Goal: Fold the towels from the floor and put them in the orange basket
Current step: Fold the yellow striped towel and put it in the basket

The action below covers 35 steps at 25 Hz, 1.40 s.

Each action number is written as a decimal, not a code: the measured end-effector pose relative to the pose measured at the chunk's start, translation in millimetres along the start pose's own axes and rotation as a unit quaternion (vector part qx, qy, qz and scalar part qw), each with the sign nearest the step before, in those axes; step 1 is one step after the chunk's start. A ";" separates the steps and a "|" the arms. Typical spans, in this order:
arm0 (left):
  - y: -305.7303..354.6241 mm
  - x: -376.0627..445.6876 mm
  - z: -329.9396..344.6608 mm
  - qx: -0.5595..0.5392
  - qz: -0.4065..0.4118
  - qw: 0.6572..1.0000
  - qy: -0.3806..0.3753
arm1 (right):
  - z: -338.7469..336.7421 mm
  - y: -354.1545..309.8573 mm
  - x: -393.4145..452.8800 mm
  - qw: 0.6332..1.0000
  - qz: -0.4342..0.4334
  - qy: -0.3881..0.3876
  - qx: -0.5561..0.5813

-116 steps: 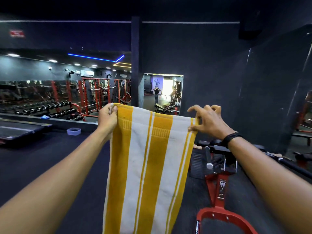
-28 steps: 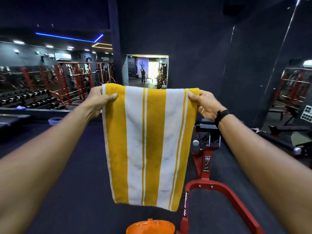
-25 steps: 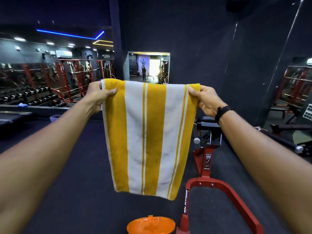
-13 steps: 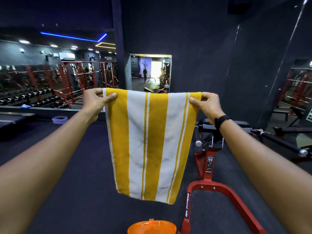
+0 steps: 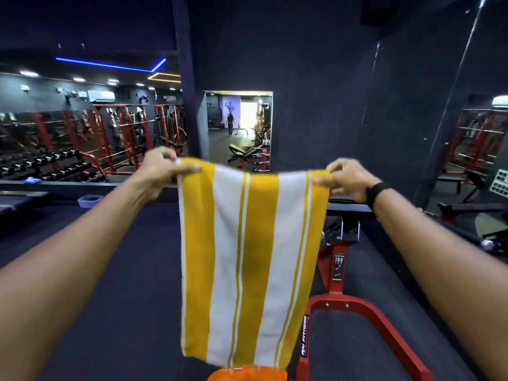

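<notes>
Head view: both arms are extended forward at chest height in a gym. The left hand (image 5: 162, 171) pinches the top left corner of a yellow-and-white striped towel (image 5: 247, 259), fingers curled over the edge with one finger laid along the hem. The right hand (image 5: 347, 178) pinches the top right corner in the same manner; a black wristband (image 5: 377, 191) sits on that wrist. The towel hangs free between the hands, stripes and long axis running vertically, top edge sagging slightly at the middle. It appears already doubled, though the layers cannot be confirmed.

Governing relation: the orange basket (image 5: 247, 373) lies directly beneath the towel's bottom hem, at the lower frame edge and only partly visible; hem and basket rim overlap in view, contact undetermined. Both hands stand equally distant from the basket. Judgement: a further fold needs the two corners brought together before lowering.

Legible writing: the red machine frame (image 5: 354, 303) right of the towel bears vertical lettering reading "RN FITNESS", the last letters unclear. A small pictogram label higher on it is unreadable.
</notes>
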State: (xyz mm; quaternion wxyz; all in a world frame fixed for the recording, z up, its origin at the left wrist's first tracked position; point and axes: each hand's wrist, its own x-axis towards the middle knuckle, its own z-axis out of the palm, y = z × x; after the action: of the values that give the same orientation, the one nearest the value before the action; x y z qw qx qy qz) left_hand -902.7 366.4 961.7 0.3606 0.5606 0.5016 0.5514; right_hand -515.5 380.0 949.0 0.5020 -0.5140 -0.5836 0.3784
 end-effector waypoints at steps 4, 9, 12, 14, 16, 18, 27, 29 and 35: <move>-14.7 1.4 -3.1 0.014 -0.038 0.996 -0.085 | 11.1 -6.7 6.3 0.994 0.024 -0.109 -0.002; -91.3 -33.3 -17.0 0.053 -0.187 0.973 -0.121 | 66.3 80.2 -23.9 0.978 0.102 -0.178 0.025; -82.3 -26.2 -18.4 -0.074 -0.204 0.974 -0.064 | 64.1 61.4 -8.0 0.973 0.109 -0.169 0.116; -78.2 -32.0 -16.3 -0.035 -0.218 0.970 -0.098 | 65.2 66.2 -7.6 0.966 0.135 -0.211 0.063; -80.8 -39.2 -18.4 -0.018 -0.184 0.979 -0.079 | 67.5 75.2 -13.9 0.967 0.129 -0.220 0.024; -85.0 -39.1 -22.0 -0.072 -0.162 0.982 -0.058 | 65.7 76.9 -11.2 0.974 0.096 -0.195 0.067; -71.6 -29.1 6.0 -0.067 -0.084 0.993 0.048 | 55.3 61.9 2.3 0.990 0.083 -0.043 0.106; -69.4 -26.9 5.5 -0.062 -0.072 0.994 0.050 | 50.6 59.5 0.7 0.991 0.068 -0.047 0.107; -57.8 -22.4 13.6 0.103 0.020 0.985 0.134 | 41.0 61.7 0.4 0.999 -0.018 0.036 0.003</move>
State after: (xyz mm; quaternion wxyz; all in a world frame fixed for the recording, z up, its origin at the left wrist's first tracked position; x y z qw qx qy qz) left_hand -896.4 360.6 898.8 0.2198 0.5258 0.5879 0.5741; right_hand -541.9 394.9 881.3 0.5310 -0.5152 -0.5730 0.3526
